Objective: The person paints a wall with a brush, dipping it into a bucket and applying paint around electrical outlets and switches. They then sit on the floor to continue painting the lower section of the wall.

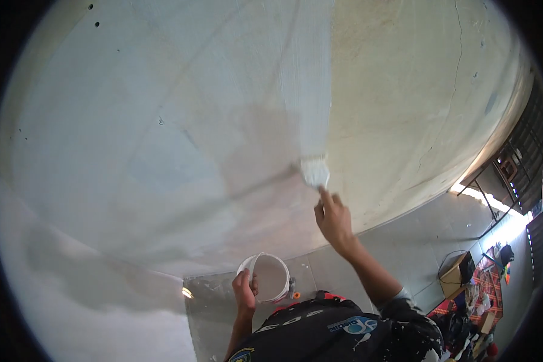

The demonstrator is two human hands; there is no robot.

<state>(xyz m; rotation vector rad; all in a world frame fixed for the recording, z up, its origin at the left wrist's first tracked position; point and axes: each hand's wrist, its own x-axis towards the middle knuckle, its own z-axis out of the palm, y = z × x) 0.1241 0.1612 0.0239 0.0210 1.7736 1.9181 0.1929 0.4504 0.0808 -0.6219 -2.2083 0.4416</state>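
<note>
My right hand (pixel 335 218) is closed around the handle of a wide paintbrush (pixel 315 172), its bristles up against the wall (pixel 392 120). The brush is at the border between a whitish painted area on the left and bare yellowish wall on the right. Low in the view, my left hand (pixel 245 291) grips the rim of a white bucket (pixel 285 283). Pale paint or liquid shows inside the bucket, which is held in front of my body.
Tiled floor (pixel 404 235) runs along the foot of the wall. At the right lie a cardboard box (pixel 457 274) and a red patterned cloth (pixel 489 286) with assorted items. A metal-legged stand (pixel 495 211) is beyond them. A long crack runs down the wall's right part.
</note>
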